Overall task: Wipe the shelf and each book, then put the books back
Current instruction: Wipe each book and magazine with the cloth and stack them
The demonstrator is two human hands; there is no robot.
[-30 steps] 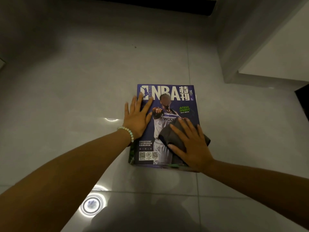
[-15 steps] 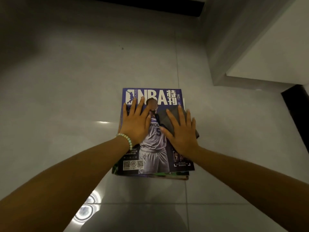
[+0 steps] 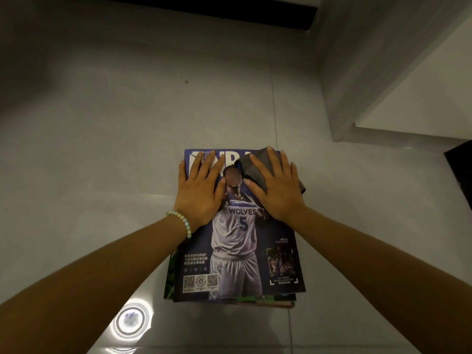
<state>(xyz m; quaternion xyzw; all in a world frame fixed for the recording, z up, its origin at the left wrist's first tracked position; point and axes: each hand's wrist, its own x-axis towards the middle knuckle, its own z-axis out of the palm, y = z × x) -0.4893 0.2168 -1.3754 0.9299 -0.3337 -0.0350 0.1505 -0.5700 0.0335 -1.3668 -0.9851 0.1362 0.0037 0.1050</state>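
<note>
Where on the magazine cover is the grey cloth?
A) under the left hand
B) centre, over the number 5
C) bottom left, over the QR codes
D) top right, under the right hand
D: the grey cloth lies at the top right corner of the magazine, pressed flat under the right hand.

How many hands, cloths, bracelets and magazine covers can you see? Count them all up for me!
Hands: 2, the left hand and the right hand, both flat
Grey cloth: 1
Bead bracelet: 1
Magazine cover: 1 showing; more lie under it, too hidden to count
Total: 5
</note>
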